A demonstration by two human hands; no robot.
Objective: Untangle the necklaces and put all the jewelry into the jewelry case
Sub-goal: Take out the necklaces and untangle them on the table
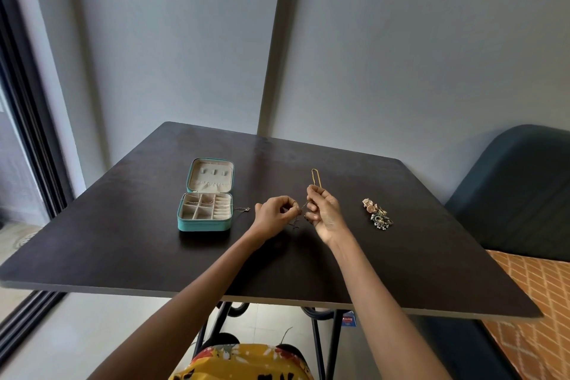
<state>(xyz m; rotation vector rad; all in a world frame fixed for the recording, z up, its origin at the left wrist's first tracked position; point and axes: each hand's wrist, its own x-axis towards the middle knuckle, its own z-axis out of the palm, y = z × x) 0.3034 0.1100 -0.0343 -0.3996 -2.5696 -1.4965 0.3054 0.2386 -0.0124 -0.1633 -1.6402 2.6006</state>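
open jewelry case (pixel 204 210) left, jewelry pile (pixel 377 213) right

teal jewelry case (pixel 203 224), gold necklace (pixel 315 177)

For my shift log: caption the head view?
Both hands work a gold chain beside the open teal case; loose jewelry waits.

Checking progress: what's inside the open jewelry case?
The jewelry case holds a thin chain draped over its far compartments; the near ones look bare. The lid pocket's contents are hidden.
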